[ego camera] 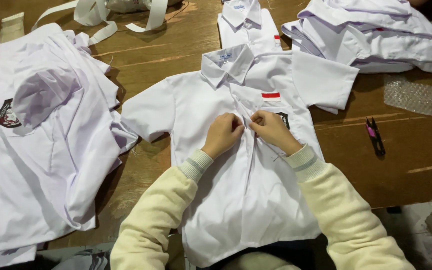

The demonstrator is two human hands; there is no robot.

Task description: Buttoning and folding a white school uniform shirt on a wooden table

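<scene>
At centre of the wooden worktop [176, 45], a white short-sleeved shirt [246, 200] lies flat, collar away from the person. Left hand [222, 134] and right hand [272, 130] meet at the button placket mid-chest, each grip pinched shut on the shirt's front edge. Shirt pile [41, 150] lies at left, another pile [376, 35] far right, thread snips [374, 135] lie right of the shirt.

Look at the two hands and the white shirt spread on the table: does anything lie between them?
Nothing visible does. The left hand and right hand rest directly on the white shirt, pinching its front placket.
</scene>
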